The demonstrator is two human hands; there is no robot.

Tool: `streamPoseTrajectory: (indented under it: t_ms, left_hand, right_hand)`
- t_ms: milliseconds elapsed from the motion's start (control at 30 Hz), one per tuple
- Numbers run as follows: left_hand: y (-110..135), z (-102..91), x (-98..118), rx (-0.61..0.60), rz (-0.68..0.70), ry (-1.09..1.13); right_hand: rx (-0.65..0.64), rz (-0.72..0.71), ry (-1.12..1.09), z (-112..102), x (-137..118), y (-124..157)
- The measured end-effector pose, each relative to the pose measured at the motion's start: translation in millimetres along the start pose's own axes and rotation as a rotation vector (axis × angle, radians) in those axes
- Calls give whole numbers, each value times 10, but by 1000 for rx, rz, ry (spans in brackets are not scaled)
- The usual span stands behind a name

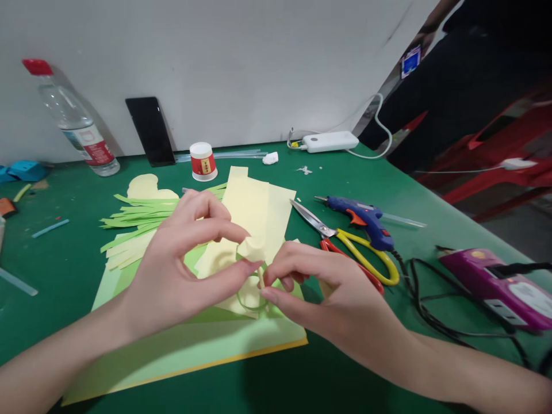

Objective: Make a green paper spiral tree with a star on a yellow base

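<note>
Both hands meet low in the middle of the view, wrists coming in from the near corners. The left hand [181, 270] curls with its thumb and fingertips pinched on a small pale yellow paper piece [252, 248]. The right hand [319, 293] pinches thumb and forefinger on a thin strip [261, 280] just under that piece, its other fingers folded. The piece is held a little above a green sheet [194, 345] that lies near, with yellow sheets [259, 210] and a fan of green strips [133, 218] beyond it. Right of the hands lie scissors [345, 241] and a blue glue gun [362, 217] — both close to the right wrist — then black cables [431, 310] and a purple device [495, 284]. Far back stand a paper cup [203, 161], a phone [150, 131], a bottle [73, 118] and a power bank [330, 141] against the wall. The green table [56, 270] is barer to the left — its right edge slants away past the cables.
</note>
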State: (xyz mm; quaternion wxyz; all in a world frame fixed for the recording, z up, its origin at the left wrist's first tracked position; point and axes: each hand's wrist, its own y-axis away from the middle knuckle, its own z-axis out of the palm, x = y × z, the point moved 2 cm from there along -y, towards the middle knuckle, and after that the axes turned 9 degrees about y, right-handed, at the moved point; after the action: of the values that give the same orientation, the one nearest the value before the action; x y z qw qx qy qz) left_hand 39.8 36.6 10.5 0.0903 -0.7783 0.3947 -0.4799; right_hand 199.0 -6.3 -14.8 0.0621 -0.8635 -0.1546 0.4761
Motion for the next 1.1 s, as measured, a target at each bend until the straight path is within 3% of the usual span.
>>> streamPoseTrajectory:
  t_ms: [1100]
  left_hand:
    - [15, -5, 0, -42, -68, 5]
  right_hand:
    - [42, -103, 144, -4, -4, 6]
